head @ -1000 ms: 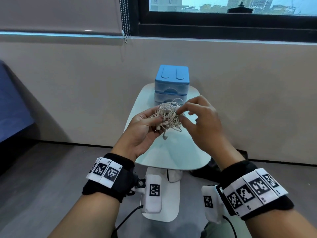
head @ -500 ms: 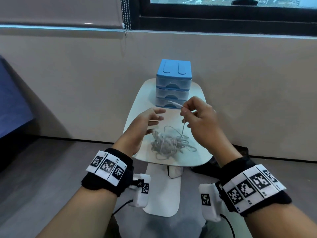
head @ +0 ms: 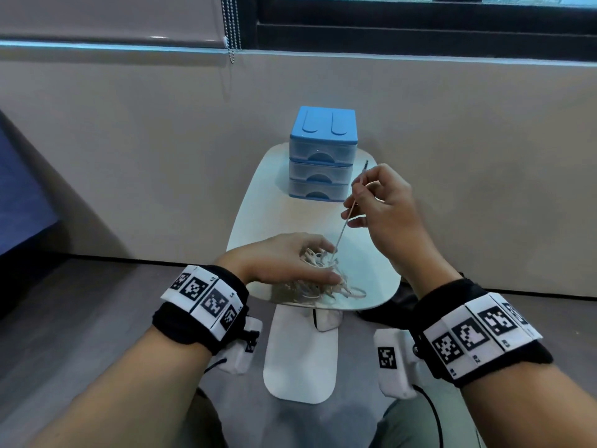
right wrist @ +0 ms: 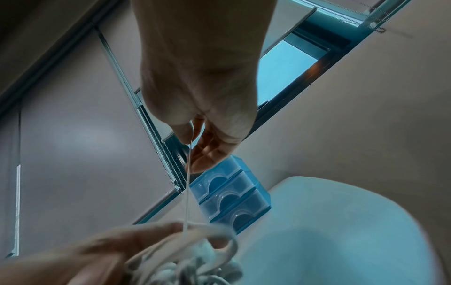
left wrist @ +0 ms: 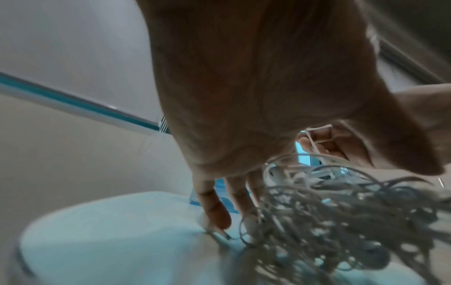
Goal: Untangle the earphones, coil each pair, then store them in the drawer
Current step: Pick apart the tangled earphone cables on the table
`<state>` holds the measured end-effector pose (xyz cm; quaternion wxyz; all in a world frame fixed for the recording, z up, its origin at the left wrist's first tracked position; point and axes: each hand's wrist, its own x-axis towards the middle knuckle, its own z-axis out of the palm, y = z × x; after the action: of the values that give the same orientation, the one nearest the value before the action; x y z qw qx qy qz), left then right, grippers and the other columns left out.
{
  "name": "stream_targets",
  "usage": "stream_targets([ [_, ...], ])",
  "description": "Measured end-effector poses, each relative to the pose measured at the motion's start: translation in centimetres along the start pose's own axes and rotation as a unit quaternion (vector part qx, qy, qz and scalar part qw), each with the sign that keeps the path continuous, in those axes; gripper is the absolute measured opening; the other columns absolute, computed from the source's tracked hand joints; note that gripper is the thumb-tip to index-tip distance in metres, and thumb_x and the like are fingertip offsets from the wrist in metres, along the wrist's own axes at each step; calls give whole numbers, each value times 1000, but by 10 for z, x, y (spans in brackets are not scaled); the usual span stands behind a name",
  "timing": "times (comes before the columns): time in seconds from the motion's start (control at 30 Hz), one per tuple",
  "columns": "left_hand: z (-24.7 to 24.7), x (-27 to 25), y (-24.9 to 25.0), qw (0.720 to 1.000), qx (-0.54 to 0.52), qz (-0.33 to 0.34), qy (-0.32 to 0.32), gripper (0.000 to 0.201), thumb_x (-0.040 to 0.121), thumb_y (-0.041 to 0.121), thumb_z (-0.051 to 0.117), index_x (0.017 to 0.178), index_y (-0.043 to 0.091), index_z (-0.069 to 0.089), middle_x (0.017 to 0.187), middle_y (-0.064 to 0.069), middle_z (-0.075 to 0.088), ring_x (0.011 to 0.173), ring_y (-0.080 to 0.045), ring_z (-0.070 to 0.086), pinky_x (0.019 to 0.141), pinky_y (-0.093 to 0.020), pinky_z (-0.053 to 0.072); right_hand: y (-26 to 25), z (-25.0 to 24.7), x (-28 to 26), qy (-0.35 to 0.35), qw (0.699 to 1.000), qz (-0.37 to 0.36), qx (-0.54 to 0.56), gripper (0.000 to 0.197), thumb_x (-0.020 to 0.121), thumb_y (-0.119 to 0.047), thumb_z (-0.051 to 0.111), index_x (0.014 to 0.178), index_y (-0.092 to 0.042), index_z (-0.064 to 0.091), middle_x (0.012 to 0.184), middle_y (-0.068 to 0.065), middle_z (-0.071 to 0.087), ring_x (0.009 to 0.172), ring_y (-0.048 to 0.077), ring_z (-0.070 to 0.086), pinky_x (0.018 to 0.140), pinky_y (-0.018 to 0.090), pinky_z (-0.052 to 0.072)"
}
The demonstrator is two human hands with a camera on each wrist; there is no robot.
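The tangled earphones [head: 318,282] lie on the near edge of the white counter [head: 258,215], well short of the blue drawer unit [head: 321,155] at its far end. The left hand [head: 281,258] rests spread over the bundle, fingers apparently pinning it, though blur hides their hold. The right hand [head: 384,206] pinches one taut cord [head: 344,226], raised. The pull is best kept slow and straight while the pile is pinned, and eased if a knot tightens.
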<state>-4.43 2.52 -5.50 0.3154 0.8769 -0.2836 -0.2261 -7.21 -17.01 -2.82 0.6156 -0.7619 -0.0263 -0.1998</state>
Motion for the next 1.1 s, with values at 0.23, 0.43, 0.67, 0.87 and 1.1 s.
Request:
stream_targets([
  [0.23,-5,-1,-12,994,76,58,48,52,81,37,84,127,41,60,120,12,65,109,-11,60,100,-36,49,-1,-6,10,32,999,0,-28,10,101,-12,57,94,-18,57,75,6,71,70,24,71,60,34,54],
  [0.43,-7,3,-16,996,-1,49,69,40,86,28,83,122,34,67,106,0,69,90,-18,66,82,-26,52,36,-12,6,98,989,105,16,72,93,-3,63,148,-29,25,95,8,68,81,18,67,72,33,53],
  [0.67,-2,4,-12,994,32,55,87,44,96,18,67,136,33,60,113,3,70,97,-12,67,88,-25,52,58,-11,-4,83,976,114,-169,101,83,-5,70,147,-58,15,151,-2,24,125,21,36,103,48,45],
  [0.87,-3,10,-6,993,30,60,98,34,92,6,54,115,31,53,97,0,70,78,-13,64,69,-26,50,63,-7,-2,-190,960,78,-191,37,94,-4,62,116,-31,74,116,-5,72,100,10,66,90,25,51],
  [1.1,-2,15,-6,949,108,137,263,31,81,0,67,86,25,50,97,4,50,87,-15,52,76,-29,45,68,-10,8,-204,960,176,-72,13,93,0,64,92,-5,76,73,14,66,62,14,57,58,24,46],
])
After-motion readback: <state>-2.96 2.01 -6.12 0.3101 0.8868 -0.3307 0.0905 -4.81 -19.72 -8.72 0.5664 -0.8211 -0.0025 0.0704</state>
